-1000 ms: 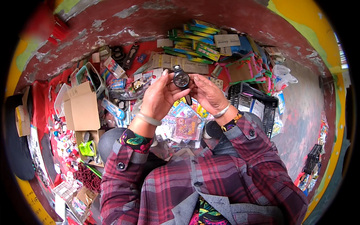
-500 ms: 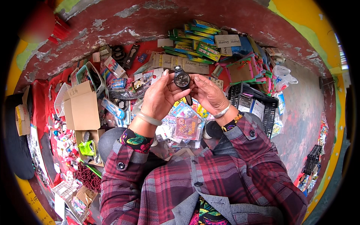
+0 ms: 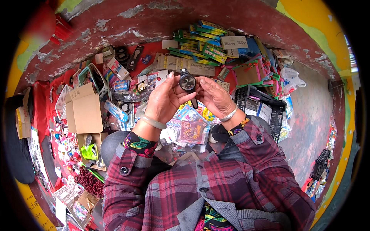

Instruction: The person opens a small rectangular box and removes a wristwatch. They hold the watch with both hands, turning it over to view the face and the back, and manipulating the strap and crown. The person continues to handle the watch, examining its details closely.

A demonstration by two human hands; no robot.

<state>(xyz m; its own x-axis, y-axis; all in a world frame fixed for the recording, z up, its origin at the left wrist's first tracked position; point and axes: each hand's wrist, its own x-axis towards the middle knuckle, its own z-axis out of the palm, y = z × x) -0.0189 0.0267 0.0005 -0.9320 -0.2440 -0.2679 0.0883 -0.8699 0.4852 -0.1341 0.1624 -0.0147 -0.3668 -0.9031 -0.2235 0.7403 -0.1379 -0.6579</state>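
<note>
A black wristwatch (image 3: 188,82) with a round dark face is raised in front of me, held by both hands. My left hand (image 3: 163,101) grips its left side with thumb and fingers, a pale bangle on that wrist. My right hand (image 3: 216,98) pinches its right side and the strap hanging below; a silver bracelet circles that wrist. Both forearms wear red plaid sleeves.
Below lies a red cloth (image 3: 40,111) crowded with small goods: an open cardboard box (image 3: 86,109), green and yellow packets (image 3: 200,38), printed cards (image 3: 190,129), a black plastic crate (image 3: 260,109), a white mesh basket (image 3: 61,101), red beads (image 3: 90,183). A flaking red wall (image 3: 162,17) runs behind.
Both hands keep their hold on the watch, with only a slight shift of it between the fingers.
</note>
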